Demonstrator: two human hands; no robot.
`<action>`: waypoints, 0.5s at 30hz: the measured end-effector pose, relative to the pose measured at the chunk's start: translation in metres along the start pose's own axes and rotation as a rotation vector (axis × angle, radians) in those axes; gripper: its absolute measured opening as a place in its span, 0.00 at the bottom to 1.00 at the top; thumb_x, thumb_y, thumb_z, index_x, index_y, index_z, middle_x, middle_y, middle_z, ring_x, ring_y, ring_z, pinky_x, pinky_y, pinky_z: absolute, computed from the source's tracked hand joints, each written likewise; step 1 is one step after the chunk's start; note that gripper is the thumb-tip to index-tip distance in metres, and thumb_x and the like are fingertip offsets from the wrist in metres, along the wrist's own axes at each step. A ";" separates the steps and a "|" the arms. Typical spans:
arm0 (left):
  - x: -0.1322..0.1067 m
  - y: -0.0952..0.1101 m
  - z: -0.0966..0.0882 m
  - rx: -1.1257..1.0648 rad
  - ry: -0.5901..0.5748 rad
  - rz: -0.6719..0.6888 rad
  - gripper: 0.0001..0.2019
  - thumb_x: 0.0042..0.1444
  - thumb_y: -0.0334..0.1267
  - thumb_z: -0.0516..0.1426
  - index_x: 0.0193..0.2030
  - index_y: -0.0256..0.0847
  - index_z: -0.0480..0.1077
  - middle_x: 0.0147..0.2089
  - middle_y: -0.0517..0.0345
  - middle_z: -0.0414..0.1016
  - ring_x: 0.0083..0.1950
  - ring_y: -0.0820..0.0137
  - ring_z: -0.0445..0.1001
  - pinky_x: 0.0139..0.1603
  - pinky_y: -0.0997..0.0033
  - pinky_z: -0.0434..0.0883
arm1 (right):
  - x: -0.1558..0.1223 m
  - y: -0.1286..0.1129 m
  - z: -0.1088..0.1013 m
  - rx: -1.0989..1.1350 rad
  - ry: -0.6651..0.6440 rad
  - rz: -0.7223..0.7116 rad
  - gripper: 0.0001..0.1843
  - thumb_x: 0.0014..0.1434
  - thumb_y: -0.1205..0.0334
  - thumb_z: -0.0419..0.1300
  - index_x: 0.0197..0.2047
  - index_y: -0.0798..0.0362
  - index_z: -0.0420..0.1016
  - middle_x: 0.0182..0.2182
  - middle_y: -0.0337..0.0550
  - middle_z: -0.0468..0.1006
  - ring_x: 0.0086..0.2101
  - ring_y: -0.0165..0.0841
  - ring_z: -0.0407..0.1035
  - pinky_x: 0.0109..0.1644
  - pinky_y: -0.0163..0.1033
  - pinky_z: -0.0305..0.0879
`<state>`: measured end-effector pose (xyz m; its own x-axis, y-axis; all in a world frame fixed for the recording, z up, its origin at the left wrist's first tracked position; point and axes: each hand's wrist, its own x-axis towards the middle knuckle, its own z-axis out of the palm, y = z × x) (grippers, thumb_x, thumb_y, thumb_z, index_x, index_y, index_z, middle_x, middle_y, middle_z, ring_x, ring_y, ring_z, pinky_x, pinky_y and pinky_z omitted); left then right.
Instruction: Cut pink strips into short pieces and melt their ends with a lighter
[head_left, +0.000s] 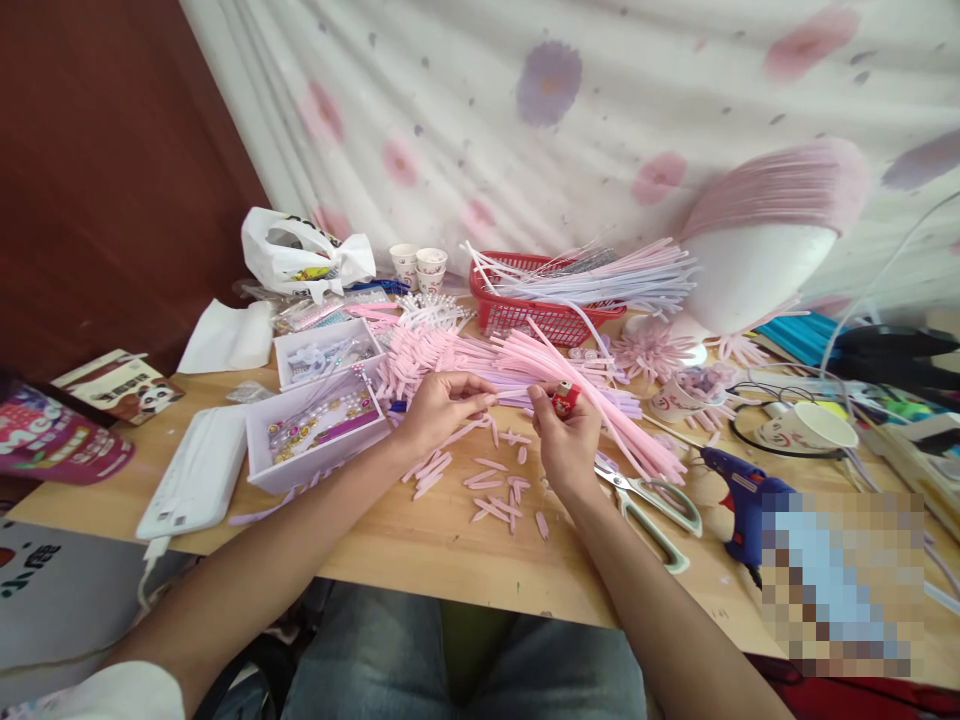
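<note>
My left hand (444, 408) is closed in a pinch above the table, fingertips pointing right. What looks like a thin piece of pink pipe cleaner is between its fingertips, hard to tell from the stems behind. My right hand (564, 430) is closed around a small red lighter (565, 399), a short distance from the left fingertips. Short cut pink pipe cleaner pieces (491, 507) lie scattered below both hands. Long pink pipe cleaners (600, 415) lie in a bundle just behind. Open scissors (645, 500) rest to the right of my right hand.
A blue glue gun (750, 500) and a paper cup (810, 428) lie at right. White boxes (259, 450) of beads and a white power bank (196, 475) are at left. Behind stands a red basket (499, 315) of pipe cleaners. The table's front edge runs above my lap.
</note>
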<state>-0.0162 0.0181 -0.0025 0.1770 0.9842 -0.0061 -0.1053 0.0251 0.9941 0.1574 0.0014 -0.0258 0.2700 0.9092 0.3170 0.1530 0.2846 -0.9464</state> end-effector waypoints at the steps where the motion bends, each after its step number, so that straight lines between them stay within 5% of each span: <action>1: 0.000 0.001 0.000 -0.009 0.001 -0.001 0.15 0.40 0.44 0.72 0.32 0.37 0.80 0.31 0.56 0.81 0.31 0.72 0.75 0.36 0.70 0.75 | 0.000 0.000 0.000 0.003 0.012 -0.002 0.20 0.59 0.44 0.65 0.29 0.52 0.70 0.19 0.32 0.61 0.21 0.27 0.54 0.25 0.35 0.51; 6: 0.000 0.003 -0.001 -0.053 0.008 0.003 0.14 0.40 0.43 0.72 0.31 0.38 0.80 0.32 0.57 0.80 0.32 0.72 0.76 0.38 0.71 0.75 | 0.003 -0.006 -0.002 0.147 0.042 0.037 0.20 0.59 0.43 0.64 0.32 0.52 0.71 0.19 0.30 0.59 0.20 0.25 0.50 0.23 0.34 0.50; 11: 0.000 0.005 -0.002 -0.061 -0.013 -0.023 0.14 0.40 0.42 0.72 0.31 0.38 0.79 0.31 0.57 0.80 0.31 0.72 0.75 0.35 0.72 0.75 | 0.002 -0.007 -0.002 0.070 -0.082 0.104 0.18 0.54 0.47 0.69 0.30 0.55 0.77 0.18 0.33 0.64 0.19 0.26 0.53 0.22 0.35 0.47; 15: -0.003 0.002 0.004 -0.229 -0.051 -0.070 0.24 0.39 0.42 0.74 0.45 0.40 0.80 0.36 0.57 0.81 0.34 0.73 0.77 0.36 0.73 0.75 | -0.005 -0.009 0.008 0.290 -0.102 0.231 0.19 0.52 0.46 0.70 0.27 0.54 0.75 0.17 0.33 0.64 0.18 0.24 0.50 0.22 0.35 0.47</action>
<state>-0.0133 0.0149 -0.0005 0.2401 0.9687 -0.0631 -0.3091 0.1379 0.9410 0.1476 -0.0034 -0.0193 0.1677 0.9808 0.0993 -0.1805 0.1295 -0.9750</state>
